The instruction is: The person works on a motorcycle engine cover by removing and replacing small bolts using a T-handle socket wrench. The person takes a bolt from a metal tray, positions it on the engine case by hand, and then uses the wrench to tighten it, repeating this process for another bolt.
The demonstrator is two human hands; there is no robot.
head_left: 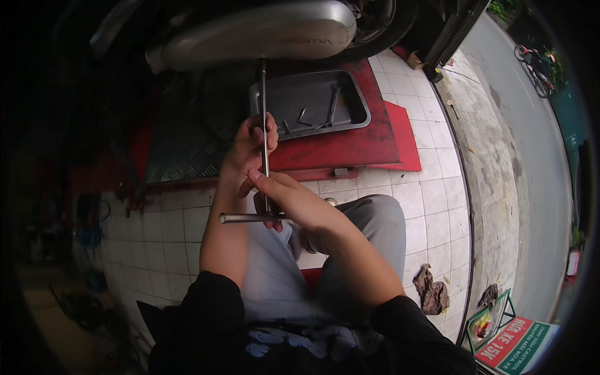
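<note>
A T-handle socket wrench (264, 94) reaches from my lap up to the rounded silver engine cover (262, 37) of a motorcycle; its far end meets the cover's lower edge. My left hand (248, 145) has its fingers curled round the middle of the shaft. Closer to me, my right hand (281, 197) is closed about the handle end, with the thumb along the shaft and the crossbar sticking out to the left. Just right of the shaft, a grey metal tray (360, 117) holds a wrench (334, 103) and several small bolts.
The tray rests on a red platform (337, 150) with a dark treaded plate (194, 150) on its left. White floor tiles (428, 187) lie around. A crumpled brown rag (431, 289) is at the lower right, near a sign board (515, 344). Beyond runs a street (506, 81).
</note>
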